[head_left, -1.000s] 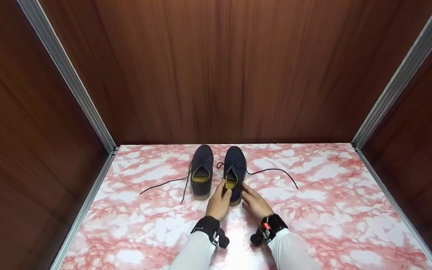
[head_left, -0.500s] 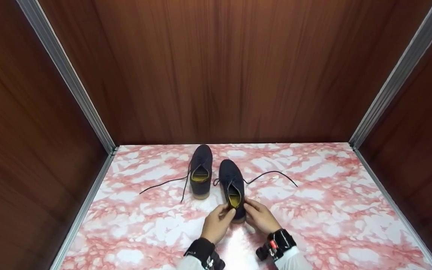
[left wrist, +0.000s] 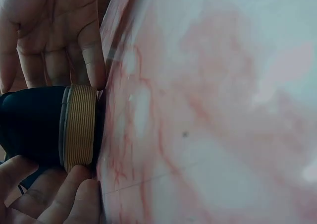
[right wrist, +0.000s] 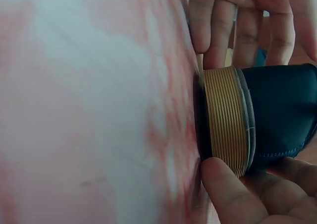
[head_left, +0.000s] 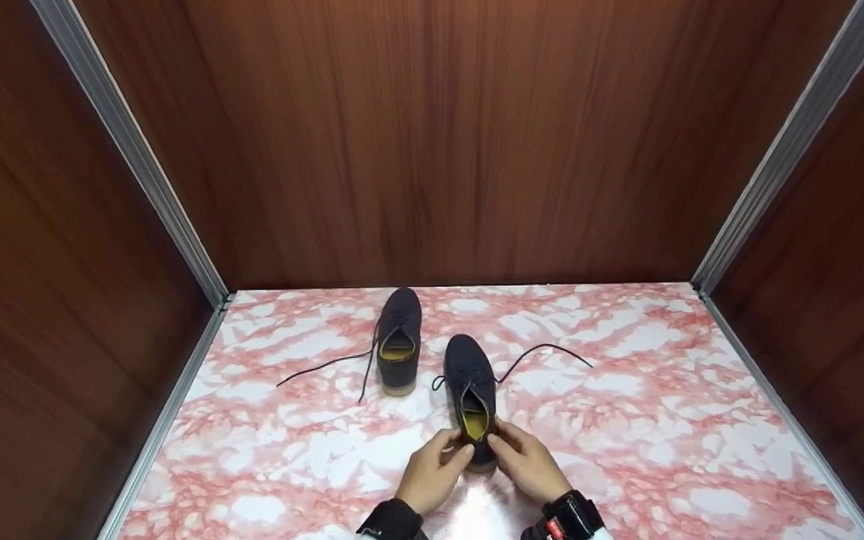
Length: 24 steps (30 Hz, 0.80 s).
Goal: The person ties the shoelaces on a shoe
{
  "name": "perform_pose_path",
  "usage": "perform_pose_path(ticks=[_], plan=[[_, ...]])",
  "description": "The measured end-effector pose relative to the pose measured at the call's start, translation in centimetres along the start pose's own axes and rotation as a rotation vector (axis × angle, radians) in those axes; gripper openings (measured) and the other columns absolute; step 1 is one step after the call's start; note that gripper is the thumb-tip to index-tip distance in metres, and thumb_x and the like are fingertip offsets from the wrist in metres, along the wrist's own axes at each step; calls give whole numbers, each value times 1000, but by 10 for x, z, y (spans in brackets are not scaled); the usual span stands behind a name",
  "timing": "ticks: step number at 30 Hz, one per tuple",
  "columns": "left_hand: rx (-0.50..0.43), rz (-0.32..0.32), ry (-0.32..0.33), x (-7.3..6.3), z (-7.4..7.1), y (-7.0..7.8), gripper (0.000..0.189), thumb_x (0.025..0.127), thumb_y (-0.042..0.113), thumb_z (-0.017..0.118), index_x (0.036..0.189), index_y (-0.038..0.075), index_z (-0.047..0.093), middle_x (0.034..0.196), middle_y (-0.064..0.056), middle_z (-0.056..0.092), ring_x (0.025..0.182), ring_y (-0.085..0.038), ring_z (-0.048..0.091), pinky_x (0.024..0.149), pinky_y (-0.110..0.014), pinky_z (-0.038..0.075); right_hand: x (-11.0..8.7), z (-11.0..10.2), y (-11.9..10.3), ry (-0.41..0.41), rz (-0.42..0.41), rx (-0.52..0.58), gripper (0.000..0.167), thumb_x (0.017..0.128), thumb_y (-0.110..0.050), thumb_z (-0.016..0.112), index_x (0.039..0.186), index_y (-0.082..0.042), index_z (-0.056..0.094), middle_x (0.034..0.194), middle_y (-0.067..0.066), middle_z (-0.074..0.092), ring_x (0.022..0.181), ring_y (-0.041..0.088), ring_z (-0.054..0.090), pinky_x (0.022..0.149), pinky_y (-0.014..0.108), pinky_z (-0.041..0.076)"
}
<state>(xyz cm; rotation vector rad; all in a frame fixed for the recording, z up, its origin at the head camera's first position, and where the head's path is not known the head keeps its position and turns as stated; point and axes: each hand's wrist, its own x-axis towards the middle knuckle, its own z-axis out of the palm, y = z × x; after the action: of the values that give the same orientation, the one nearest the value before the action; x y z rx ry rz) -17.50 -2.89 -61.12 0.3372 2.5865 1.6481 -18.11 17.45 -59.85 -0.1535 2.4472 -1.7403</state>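
Observation:
A dark navy lace-up shoe [head_left: 469, 360] stands on the floor, toe pointing away, its yellow insole showing. My left hand [head_left: 432, 471] grips its heel on the left, thumb at the collar. From the other side my right hand [head_left: 531, 463] holds the heel, its thumb also near the collar. In the left wrist view, left fingers [left wrist: 74, 196] lie along the shoe's ribbed tan sole [left wrist: 80, 130]. The right wrist view has right fingers [right wrist: 233, 194] against that sole's other side. Farther off to the left is the matching shoe [head_left: 402, 309], untouched.
Loose dark laces trail from both shoes: one lace [head_left: 327, 365] to the left, another lace [head_left: 544, 346] to the right. The floor [head_left: 289, 450] is red-and-white marbled. Brown wood-look panels [head_left: 439, 150] with grey metal corner strips enclose it at the back and sides.
Both hands have drawn the right-hand shoe back toward me, away from the rear panel, its toe now angled slightly left. Its lace has followed; the other shoe stays put.

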Motion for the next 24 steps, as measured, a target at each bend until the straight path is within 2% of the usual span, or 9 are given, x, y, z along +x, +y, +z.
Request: perform_pose_path(ticks=[4, 9, 14, 20, 24], plan=[[-14, 16, -32, -7, 0, -1, 43, 103, 45, 62, 134, 15, 65, 130, -14, 73, 109, -26, 77, 95, -39, 61, -8, 0, 1, -12, -12, 11, 62, 105, -32, 62, 151, 7, 48, 146, 28, 60, 121, 26, 65, 82, 20, 55], [-28, 18, -67, -8, -4, 0, 48, 104, 46, 61, 138, 13, 62, 132, -16, 71, 111, -28, 76, 95, -40, 61, -9, -1, 4, -30, -19, 44, 62, 106, -31, 61, 149, 11, 47, 147, 31, 57, 124, 29, 63, 85, 21, 56], [-25, 13, -61, -8, -3, -2, 47, 104, 46, 61, 138, 14, 62, 131, -16, 71, 110, -28, 76, 95, -41, 61, -10, -3, 6, -39, -18, 57, 63, 106, -32, 60, 149, 12, 47, 148, 33, 55, 125, 30, 63, 86, 21, 56], [-32, 16, -62, -6, -3, -4, 46, 103, 45, 62, 138, 15, 63, 131, -15, 72, 108, -26, 77, 94, -37, 61, -9, -6, 7, -42, -20, 65, 61, 106, -30, 60, 149, 11, 48, 147, 31, 57, 112, 17, 67, 85, 22, 57], [-43, 18, -59, -6, -4, -5, 45, 103, 43, 63, 137, 14, 63, 131, -15, 72, 108, -25, 77, 94, -36, 61, -9, -6, 7, -60, -24, 84, 62, 106, -29, 60, 150, 12, 45, 147, 33, 56, 114, 14, 64, 87, 21, 56]])
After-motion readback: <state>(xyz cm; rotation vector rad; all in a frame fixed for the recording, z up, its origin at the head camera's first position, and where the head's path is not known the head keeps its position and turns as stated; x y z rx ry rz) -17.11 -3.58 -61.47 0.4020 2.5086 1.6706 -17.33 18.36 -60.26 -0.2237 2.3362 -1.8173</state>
